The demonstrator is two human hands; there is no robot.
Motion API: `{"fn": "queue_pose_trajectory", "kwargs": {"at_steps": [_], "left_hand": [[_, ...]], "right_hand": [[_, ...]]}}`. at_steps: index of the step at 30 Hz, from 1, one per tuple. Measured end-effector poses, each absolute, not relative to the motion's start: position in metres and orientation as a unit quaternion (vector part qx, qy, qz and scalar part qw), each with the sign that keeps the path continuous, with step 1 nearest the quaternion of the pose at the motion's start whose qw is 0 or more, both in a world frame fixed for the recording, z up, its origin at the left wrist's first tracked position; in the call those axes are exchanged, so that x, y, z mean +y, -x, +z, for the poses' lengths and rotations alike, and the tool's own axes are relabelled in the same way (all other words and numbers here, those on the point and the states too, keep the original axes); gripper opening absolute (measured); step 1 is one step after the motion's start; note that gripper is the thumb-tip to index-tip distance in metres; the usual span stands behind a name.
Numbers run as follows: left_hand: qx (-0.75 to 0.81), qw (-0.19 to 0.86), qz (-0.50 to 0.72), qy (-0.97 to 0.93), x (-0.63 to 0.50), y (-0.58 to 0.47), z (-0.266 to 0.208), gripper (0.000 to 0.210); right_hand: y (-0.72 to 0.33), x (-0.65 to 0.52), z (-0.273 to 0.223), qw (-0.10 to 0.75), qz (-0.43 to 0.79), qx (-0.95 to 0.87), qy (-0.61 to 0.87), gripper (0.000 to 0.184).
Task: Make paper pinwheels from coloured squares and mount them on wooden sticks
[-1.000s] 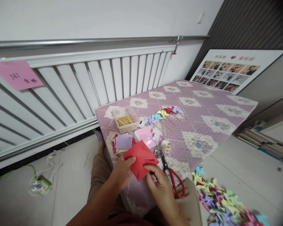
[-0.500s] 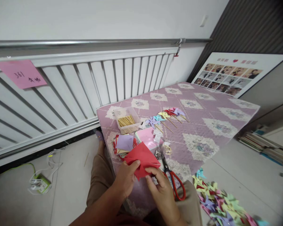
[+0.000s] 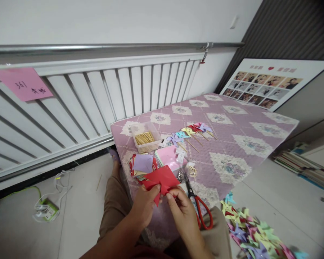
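A sheet of red paper (image 3: 164, 177) with slits cut into it is held between my two hands above the near edge of the cloth-covered table. My left hand (image 3: 147, 201) grips its lower left part, the thumb pressed on top near the middle. With thumb and fingers, my right hand (image 3: 179, 205) pinches the right flap, which bends in toward the centre. Just right of that hand lie scissors (image 3: 199, 205) with red handles. Behind the red sheet sit a pile of cut papers (image 3: 143, 163), lilac on top, and a stack of pink paper (image 3: 169, 158).
A clear box (image 3: 147, 138) holds thin wooden sticks. Several finished pinwheels (image 3: 189, 132) on sticks lie farther back on the purple tablecloth (image 3: 221, 136). Small metal pins (image 3: 180, 176) and a gold-coloured bundle (image 3: 192, 170) rest near the scissors. Many loose paper pinwheels (image 3: 253, 233) are heaped at lower right.
My right hand has moved slightly up and left, folding the red paper's right corner in toward the middle. My left hand stays almost where it was.
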State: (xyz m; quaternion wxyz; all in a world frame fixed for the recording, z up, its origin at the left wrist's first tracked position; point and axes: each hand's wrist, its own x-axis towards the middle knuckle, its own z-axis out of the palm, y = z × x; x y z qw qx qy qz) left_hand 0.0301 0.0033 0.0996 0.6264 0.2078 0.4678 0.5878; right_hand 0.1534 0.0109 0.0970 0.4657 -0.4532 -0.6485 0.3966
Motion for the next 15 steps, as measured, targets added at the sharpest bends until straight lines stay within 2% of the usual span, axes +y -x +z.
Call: {"fn": "queue_pose_trajectory", "kwargs": {"at_steps": [15], "left_hand": [[0.501,0.6,0.582,-0.223,0.0015,-0.0341,0.0937,0.022]], "right_hand": [[-0.1508,0.0121,0.0934,0.483,0.406,-0.616,0.472,0.021]]}}
